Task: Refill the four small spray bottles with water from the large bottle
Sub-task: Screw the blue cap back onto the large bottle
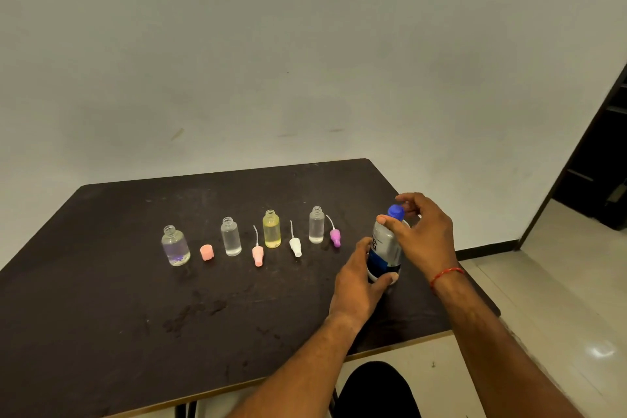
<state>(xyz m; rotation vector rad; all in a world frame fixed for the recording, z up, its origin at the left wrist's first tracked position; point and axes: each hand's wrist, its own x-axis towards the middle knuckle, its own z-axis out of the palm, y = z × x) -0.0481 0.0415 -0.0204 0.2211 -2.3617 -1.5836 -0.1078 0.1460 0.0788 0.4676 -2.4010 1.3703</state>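
The large bottle (386, 248) with a blue-and-white label stands upright at the right side of the dark table (101, 316). My left hand (356, 278) grips its lower body. My right hand (424, 231) pinches its blue cap (396, 212) from above. Several small open bottles stand in a row to the left: a clear one with purple at its base (175, 245), a clear one (231, 236), a yellow one (271, 229) and a clear one (316, 225).
Loose spray tops lie between the small bottles: a pink cap (206, 252), a pink sprayer (258, 254), a white sprayer (295, 246) and a purple sprayer (335, 236). A wall rises behind the table. Tiled floor and a dark doorway (597, 163) lie to the right.
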